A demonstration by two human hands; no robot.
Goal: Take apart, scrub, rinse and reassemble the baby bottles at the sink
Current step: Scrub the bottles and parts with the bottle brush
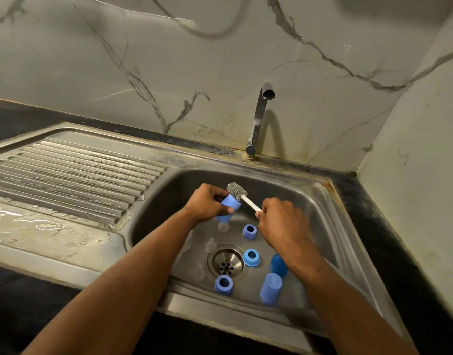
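cap in hand: a blue cap [229, 206] is held tilted above the far left part of the sink basin [309, 201].
brush: a grey bristle head on a white handle [239, 194], its head set at the cap's open end.
rings: three blue rings [250, 231] [251, 257] [223, 284] are spread around the drain [228, 262].
loose caps: one pale blue cap [271, 288] is stood near the front edge; a darker one [278, 265] lies just behind.
teats: clear teats [210, 245] [223, 227] are left of the drain.

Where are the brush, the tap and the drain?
brush [236, 190]: head view, on its grey bristle head
tap [259, 116]: head view, on the upright metal stem
drain [227, 262]: head view, on the strainer bowl
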